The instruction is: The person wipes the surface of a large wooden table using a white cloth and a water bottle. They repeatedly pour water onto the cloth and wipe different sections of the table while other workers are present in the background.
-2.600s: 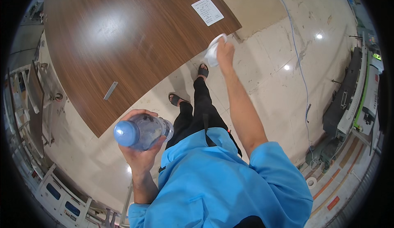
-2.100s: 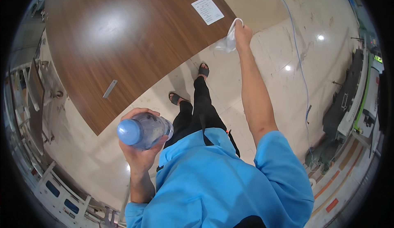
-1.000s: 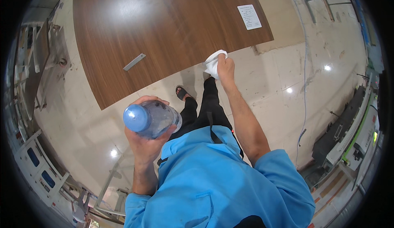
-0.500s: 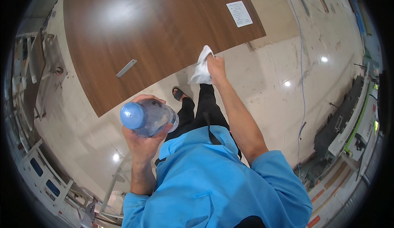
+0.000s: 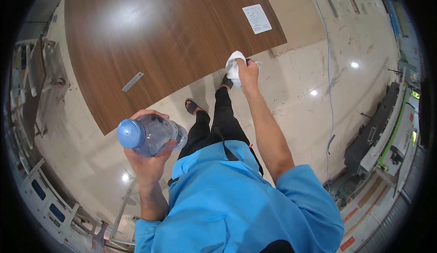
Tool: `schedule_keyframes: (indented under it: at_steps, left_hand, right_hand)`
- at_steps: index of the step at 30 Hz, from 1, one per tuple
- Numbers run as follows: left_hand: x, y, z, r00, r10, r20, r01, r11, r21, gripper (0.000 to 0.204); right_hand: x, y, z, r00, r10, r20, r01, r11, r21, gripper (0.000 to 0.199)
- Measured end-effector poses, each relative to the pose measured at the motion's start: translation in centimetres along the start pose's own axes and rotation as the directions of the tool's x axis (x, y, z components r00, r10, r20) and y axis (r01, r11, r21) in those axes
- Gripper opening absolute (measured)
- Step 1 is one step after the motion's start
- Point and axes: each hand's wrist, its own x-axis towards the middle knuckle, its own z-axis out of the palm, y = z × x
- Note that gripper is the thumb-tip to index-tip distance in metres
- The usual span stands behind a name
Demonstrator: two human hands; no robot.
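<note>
A clear plastic bottle with a blue cap (image 5: 157, 134) is gripped in my left hand (image 5: 146, 164), its cap tilted up toward me. My fingers wrap round its body, in front of the table's near left corner. My right hand (image 5: 249, 76) clutches a crumpled white cloth (image 5: 233, 69) just off the near edge of the brown wood-grain table (image 5: 182, 39). On the tabletop lie a small flat metal strip (image 5: 133, 82), toward the left, and a white printed sheet (image 5: 256, 19) near the right edge.
A thin blue cable (image 5: 331, 80) runs along the tiled floor on the right. Beyond it stands a long machine with a green stripe (image 5: 395, 137). A rack with panels (image 5: 34, 80) is at the far left; a white machine (image 5: 45, 198) sits lower left.
The cloth has bunched up in my right hand, which has shifted slightly right relative to my body. My left hand with the bottle has moved a little left. The table appears shifted slightly left.
</note>
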Motion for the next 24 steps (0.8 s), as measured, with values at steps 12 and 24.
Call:
schedule_keyframes:
  at_steps: [12,24]
  left_hand:
    - [0.6,0.1,0.2,0.997,-0.030,0.068,0.031,0.999,-0.024,0.068]
    - [-2.6,-0.8,-5.2,0.993,-0.013,-0.115,0.006,0.998,-0.064,0.068]
  right_hand:
    - [-11.9,-4.0,10.9,0.762,0.400,0.510,-0.484,0.874,0.037,0.054]
    - [-15.2,-4.5,11.8,0.431,0.280,0.858,-0.598,0.801,0.039,0.033]
